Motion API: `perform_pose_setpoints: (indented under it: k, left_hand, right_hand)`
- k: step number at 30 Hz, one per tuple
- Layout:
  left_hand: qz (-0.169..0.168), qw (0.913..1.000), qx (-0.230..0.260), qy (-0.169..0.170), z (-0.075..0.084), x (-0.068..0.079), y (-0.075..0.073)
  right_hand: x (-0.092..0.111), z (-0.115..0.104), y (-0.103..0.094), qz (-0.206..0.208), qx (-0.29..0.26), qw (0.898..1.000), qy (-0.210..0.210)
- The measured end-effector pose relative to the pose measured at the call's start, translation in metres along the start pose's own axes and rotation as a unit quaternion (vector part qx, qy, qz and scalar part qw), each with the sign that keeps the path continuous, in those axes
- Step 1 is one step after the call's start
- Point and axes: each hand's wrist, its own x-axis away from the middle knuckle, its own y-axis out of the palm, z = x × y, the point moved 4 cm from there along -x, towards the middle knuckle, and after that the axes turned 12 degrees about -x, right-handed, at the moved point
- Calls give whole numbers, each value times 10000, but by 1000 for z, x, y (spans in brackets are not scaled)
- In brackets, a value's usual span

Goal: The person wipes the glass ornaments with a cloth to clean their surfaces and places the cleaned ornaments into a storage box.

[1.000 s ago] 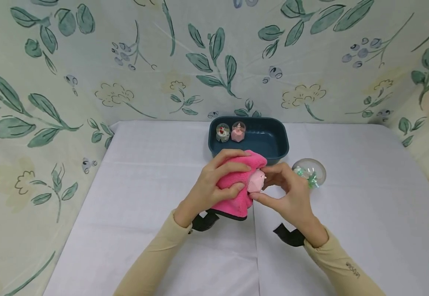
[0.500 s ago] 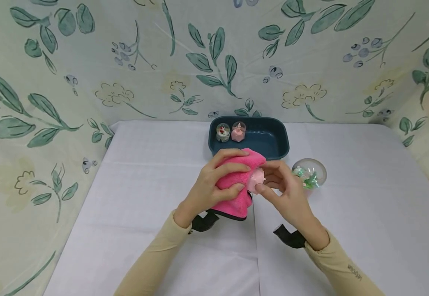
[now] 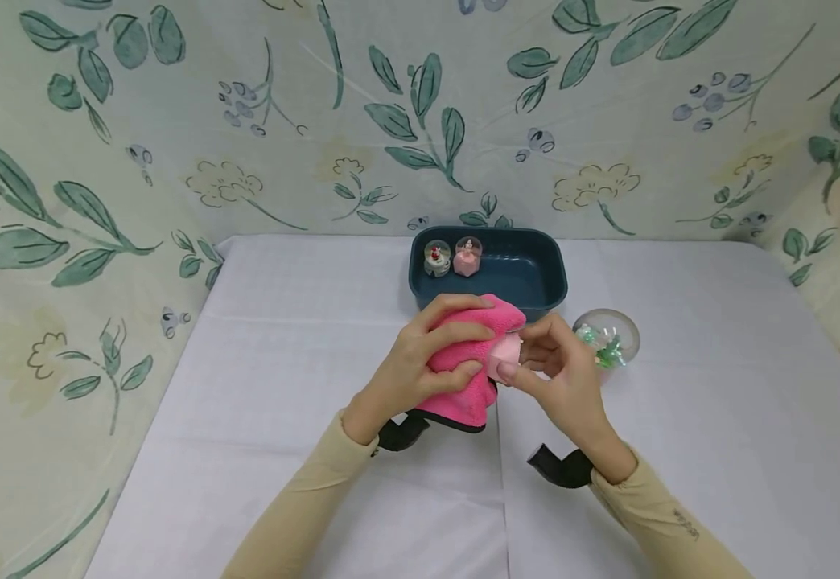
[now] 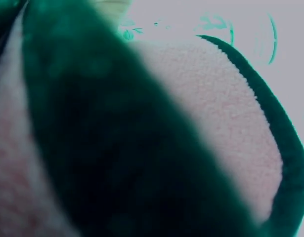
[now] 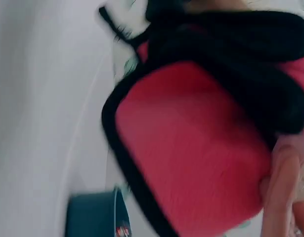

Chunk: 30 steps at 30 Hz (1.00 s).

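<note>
My left hand grips a pink plush cloth with black edging, bunched around a small snow globe. Only its pale pink faceted base sticks out on the right; the rest is hidden in the cloth. My right hand pinches that base, thumb on its near face and fingers behind it. In the right wrist view, the cloth hangs with its black trim folded over, and fingers show at the right. The left wrist view is mostly filled by cloth and its blurred dark edging.
A dark blue tray stands just beyond the hands. Inside it at the left are a white-based snow globe and a pink-based snow globe. Right of my right hand is a clear dome with green pieces inside. White cloth covers the table.
My right thumb has shifted from the lower edge of the pink base onto its near face, and the base has turned slightly. The left hand keeps its grip on the cloth.
</note>
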Motion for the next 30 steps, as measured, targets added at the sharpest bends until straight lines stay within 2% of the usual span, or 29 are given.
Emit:
perform_pose_setpoints:
  k: [3,4,6,8,10,11,13,15,17,19,22,24,25,27,29,30]
  left_hand:
    - [-10,10000,-83,54,0,0,0]
    - [18,9999,-102,50,0,0,0]
    - [108,9999,-81,-10,-1,0,0]
    - [207,9997,-23,-143,-3,0,-1]
    - [299,9990,5,-336,-5,1,-2]
    - [329,9984,18,-451,-6,1,-3]
    - [352,9971,35,-670,-8,1,-4]
    - [343,9959,23,-832,-9,2,-4]
    - [303,9956,45,-891,-8,2,-4]
    - [252,9964,48,-810,-7,2,-4]
    - [174,9985,27,-510,-4,1,-3]
    - [122,9995,-53,-292,-2,0,-2]
    - [91,9997,-122,-191,-1,0,-2]
    - [51,9996,-267,-33,0,0,-1]
    - [72,9993,-360,63,2,0,-1]
    - [108,9992,-379,85,2,0,-1]
  right_hand:
    - [1,4,1,217,-760,9890,1250]
    - [1,5,2,225,-844,9847,1511]
    - [0,3,2,164,-698,9836,1657]
    - [-2,0,2,48,-221,9910,1316]
    - [-5,-5,3,-212,426,9972,569]
    - [-6,-8,4,-380,799,9960,154]
    - [-8,-13,4,-663,1471,9841,-746]
    - [-9,-16,4,-890,1779,9691,-1461]
    - [-9,-18,4,-918,1946,9601,-1787]
    - [-8,-18,3,-766,1714,9662,-1766]
    - [-6,-13,2,-447,982,9899,-921]
    - [-5,-7,3,-203,163,9996,53]
    - [-4,-4,3,-69,-188,9982,566]
    - [-2,1,5,151,-820,9855,1480]
    - [-1,4,6,271,-1172,9716,2040]
    - [-1,4,6,285,-1165,9697,2128]
